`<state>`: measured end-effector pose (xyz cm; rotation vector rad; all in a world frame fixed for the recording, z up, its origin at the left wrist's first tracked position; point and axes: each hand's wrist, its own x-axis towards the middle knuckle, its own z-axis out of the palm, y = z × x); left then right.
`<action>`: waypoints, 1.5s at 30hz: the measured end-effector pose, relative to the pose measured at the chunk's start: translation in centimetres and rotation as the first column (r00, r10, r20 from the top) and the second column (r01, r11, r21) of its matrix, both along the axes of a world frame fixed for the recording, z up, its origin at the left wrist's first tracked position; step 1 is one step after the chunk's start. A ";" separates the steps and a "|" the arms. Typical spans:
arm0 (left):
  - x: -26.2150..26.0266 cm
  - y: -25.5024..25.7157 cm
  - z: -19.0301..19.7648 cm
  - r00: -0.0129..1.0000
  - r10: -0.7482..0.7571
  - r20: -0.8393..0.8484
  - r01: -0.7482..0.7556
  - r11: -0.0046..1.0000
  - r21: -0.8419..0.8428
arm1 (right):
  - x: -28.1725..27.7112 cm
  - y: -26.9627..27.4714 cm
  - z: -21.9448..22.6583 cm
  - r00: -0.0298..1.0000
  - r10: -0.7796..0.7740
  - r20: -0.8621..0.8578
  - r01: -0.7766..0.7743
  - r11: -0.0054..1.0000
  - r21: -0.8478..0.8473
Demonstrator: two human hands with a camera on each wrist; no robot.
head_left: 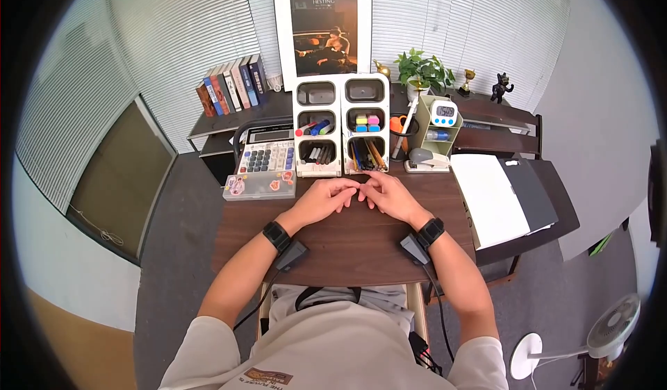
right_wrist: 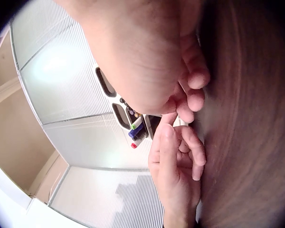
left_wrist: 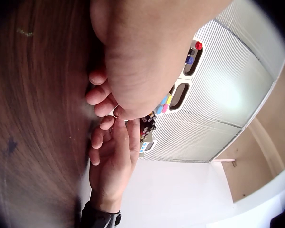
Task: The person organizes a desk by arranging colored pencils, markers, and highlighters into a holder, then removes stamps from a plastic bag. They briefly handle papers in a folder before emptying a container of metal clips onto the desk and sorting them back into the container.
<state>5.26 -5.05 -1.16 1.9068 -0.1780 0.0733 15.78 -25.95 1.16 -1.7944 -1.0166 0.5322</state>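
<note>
Both bare hands meet over the dark wooden desk point(head_left: 333, 241), just in front of a white organizer point(head_left: 341, 105). My left hand point(head_left: 325, 199) comes in from the left with loosely bent fingers. From the other side my right hand point(head_left: 390, 197) mirrors it, and the fingertips come together in the middle. No object shows between the fingers in either wrist view. The left wrist view has the right hand point(left_wrist: 115, 161) beyond the left palm. Pencils point(head_left: 368, 155), dark pens point(head_left: 319, 154), highlighters point(head_left: 367, 122) and markers point(head_left: 316, 127) fill the organizer's lower compartments.
Left of the organizer lie a calculator point(head_left: 267, 157) and a clear sticker-covered case point(head_left: 260, 186). To the right stand a stapler point(head_left: 427, 161), a green holder point(head_left: 448, 140) with a white timer point(head_left: 445, 113), and open white paper point(head_left: 490, 199). Books point(head_left: 233, 86) stand at the back left.
</note>
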 end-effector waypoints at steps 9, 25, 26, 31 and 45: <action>0.0 0.0 0.0 1.000 -0.001 0.005 0.001 1.000 -0.014 | 0.1 0.0 -0.2 0.998 -0.026 0.051 0.025 0.999 0.031; -0.1 0.0 0.0 1.000 0.006 -0.007 -0.006 1.000 -0.029 | -0.2 0.0 0.5 1.000 -0.005 0.011 0.005 1.000 -0.006; -0.1 -0.1 0.2 1.000 0.009 -0.020 -0.009 1.000 -0.017 | -0.1 0.0 0.3 1.000 -0.027 -0.002 0.027 1.000 -0.008; -0.1 -0.1 0.2 1.000 0.002 -0.010 -0.002 1.000 -0.013 | 0.3 -0.2 0.1 0.994 -0.101 -0.028 0.101 0.995 0.008; -0.5 -0.3 0.9 0.999 0.022 0.038 -0.019 0.996 -0.082 | 1.2 -0.1 -0.2 0.961 -0.277 0.019 0.274 0.959 0.076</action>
